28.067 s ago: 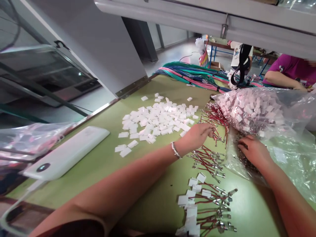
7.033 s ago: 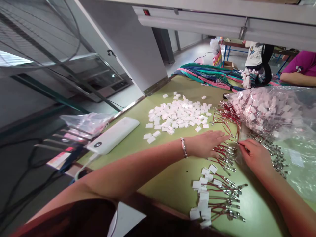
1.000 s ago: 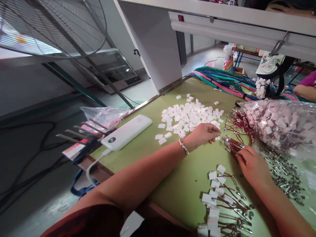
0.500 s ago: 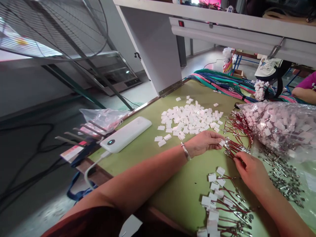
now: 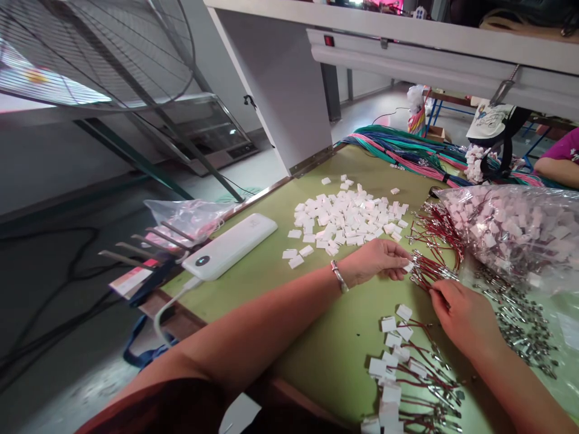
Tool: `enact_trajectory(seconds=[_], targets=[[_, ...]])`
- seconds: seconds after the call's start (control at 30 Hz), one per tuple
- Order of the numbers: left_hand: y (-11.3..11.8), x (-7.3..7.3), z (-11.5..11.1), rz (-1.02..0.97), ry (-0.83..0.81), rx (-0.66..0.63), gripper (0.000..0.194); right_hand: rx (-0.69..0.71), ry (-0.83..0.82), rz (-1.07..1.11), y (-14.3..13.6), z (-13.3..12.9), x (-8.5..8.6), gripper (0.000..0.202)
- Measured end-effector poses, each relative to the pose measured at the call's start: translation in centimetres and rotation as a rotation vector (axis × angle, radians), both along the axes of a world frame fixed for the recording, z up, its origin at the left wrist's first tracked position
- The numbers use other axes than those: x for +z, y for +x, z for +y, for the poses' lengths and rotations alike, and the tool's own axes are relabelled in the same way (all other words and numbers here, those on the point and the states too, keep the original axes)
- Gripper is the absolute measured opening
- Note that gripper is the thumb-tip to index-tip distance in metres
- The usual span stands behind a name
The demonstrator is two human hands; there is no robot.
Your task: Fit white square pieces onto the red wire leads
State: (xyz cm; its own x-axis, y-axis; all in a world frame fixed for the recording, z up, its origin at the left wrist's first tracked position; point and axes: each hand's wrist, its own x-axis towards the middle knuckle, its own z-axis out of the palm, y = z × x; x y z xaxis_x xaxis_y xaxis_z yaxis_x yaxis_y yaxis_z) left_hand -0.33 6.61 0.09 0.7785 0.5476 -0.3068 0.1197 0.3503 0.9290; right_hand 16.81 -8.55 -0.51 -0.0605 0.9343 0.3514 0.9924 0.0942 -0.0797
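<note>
Between its fingertips my left hand (image 5: 379, 261) pinches a small white plastic connector housing (image 5: 409, 266). My right hand (image 5: 465, 310) is closed in a pinch on a short red wire (image 5: 424, 281), beside a bundle of red wires with metal terminals (image 5: 434, 265). The wire's end lies close to the housing; whether it is inside cannot be made out. Behind my left hand spreads a loose pile of white housings (image 5: 348, 217). Nearer me lie several housings with red wires attached (image 5: 391, 367), in a rough column.
A clear bag of white housings (image 5: 515, 229) stands at right, with loose metal terminals (image 5: 525, 319) before it. A white power bank (image 5: 230, 246) with a cable lies at left. Coloured wire bundles (image 5: 398, 147) run along the back. Another person's arm (image 5: 558, 170) shows at far right.
Both hands stay almost in place. My left fingers have shifted very slightly with the housing, and the right hand has moved slightly to the right.
</note>
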Motion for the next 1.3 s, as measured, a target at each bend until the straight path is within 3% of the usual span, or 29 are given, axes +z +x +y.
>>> enact_trajectory(seconds=[0.23, 0.47, 0.6, 0.73, 0.83, 0.93, 1.1, 1.3], targets=[[0.3, -0.2, -0.7, 0.035, 0.140, -0.067, 0.013, 0.086, -0.080, -0.047, -0.3, 0.1, -0.2, 0.027], [0.1, -0.4, -0.6, 0.046, 0.172, -0.159, 0.015, 0.125, -0.143, 0.029, -0.3, 0.0, -0.4, 0.030], [-0.1, -0.4, -0.3, 0.057, 0.147, -0.244, 0.015, 0.202, -0.305, 0.121, -0.2, 0.0, 0.3, 0.031], [0.1, -0.2, -0.6, 0.058, 0.168, -0.235, 0.013, 0.095, -0.452, 0.500, -0.3, 0.2, 1.3, 0.028], [0.5, 0.1, -1.3, 0.055, 0.212, -0.115, 0.010, -0.073, -0.496, 0.884, -0.4, 0.5, 1.4, 0.027], [0.8, 0.2, -1.9, 0.016, 0.210, -0.015, 0.008, -0.189, -0.565, 1.135, -0.5, 0.6, 1.2, 0.026], [1.2, 0.0, -2.5, -0.113, 0.164, 0.013, 0.005, -0.249, -0.682, 1.435, -0.4, 0.6, 1.9, 0.025], [1.3, -0.3, -3.1, -0.221, 0.169, 0.011, 0.010, -0.253, -0.674, 1.593, 0.3, 0.6, 2.0, 0.036]])
